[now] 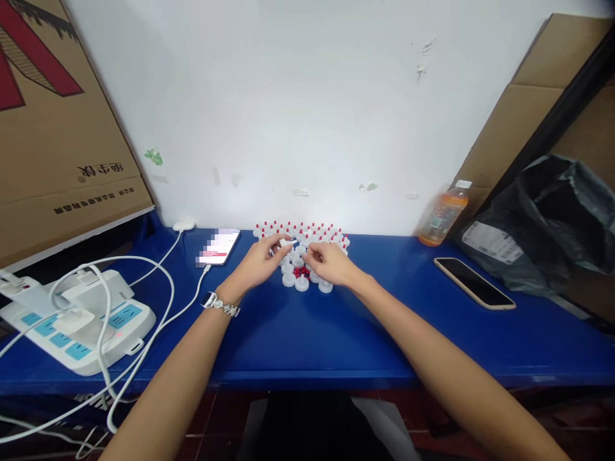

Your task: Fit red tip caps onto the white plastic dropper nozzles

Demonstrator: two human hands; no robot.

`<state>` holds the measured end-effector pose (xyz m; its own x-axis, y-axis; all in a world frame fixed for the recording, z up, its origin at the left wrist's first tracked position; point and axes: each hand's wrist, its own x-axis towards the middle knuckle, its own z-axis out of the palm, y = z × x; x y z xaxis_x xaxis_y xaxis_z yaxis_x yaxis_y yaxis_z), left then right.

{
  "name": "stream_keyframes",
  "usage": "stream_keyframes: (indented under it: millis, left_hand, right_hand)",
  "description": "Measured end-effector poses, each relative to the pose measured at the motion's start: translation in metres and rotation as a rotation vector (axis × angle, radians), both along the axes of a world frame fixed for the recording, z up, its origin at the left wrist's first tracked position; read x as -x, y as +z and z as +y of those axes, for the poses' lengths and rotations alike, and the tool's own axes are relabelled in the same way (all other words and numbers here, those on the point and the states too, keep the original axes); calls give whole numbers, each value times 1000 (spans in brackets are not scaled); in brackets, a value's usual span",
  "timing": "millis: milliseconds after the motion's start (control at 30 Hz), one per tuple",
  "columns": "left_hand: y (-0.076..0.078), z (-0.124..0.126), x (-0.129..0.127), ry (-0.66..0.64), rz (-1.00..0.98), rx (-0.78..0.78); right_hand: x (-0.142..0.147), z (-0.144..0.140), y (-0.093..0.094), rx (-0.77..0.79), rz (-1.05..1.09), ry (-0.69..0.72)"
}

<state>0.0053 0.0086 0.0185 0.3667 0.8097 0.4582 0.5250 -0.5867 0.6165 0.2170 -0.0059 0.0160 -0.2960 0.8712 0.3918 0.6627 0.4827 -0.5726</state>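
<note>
My left hand [265, 257], with a watch and bracelet on its wrist, holds a white nozzle cap [287, 242] between thumb and fingers, its spout pointing right. My right hand [332, 261] is closed in a pinch just to the right of that cap; what its fingertips hold, if anything, is too small to make out. Under and between the hands lie several white nozzle caps [302, 283] without red tips. Amid them is a small pile of red tips [301, 273]. Behind, along the wall, stand several white caps with red tips [312, 229], partly hidden by my hands.
On the blue table [298, 339], a power strip [91, 333] with looping white cables is at left, near a charging phone [220, 247]. At right are an orange drink bottle [442, 214], a dark phone [475, 283] and a grey plastic bag [538, 224]. Cardboard [62, 128] leans at left.
</note>
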Motion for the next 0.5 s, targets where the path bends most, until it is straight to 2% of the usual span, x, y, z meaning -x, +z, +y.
stream_keyframes:
  millis: [67, 133, 200, 300, 367, 433, 500]
  left_hand:
    - [0, -2, -2, 17, 39, -29]
    - [-1, -5, -5, 14, 56, -45]
    - [-2, -7, -8, -9, 56, -50]
    - [-4, -9, -15, -53, 22, -53]
    - [-5, -10, -19, -62, -2, -44]
    - [-5, -11, -21, -59, -16, -38]
    - [-5, -12, -22, -45, -16, -40]
  right_hand:
    - [1, -1, -1, -12, -96, -23]
    - [1, -1, 0, 9, -52, -39]
    - [0, 0, 1, 50, 102, 2]
    - [0, 2, 3, 107, 369, 159]
    - [0, 5, 4, 116, 475, 220]
    - [-2, 11, 6, 87, 512, 181]
    - [-10, 20, 10, 7, 463, 55]
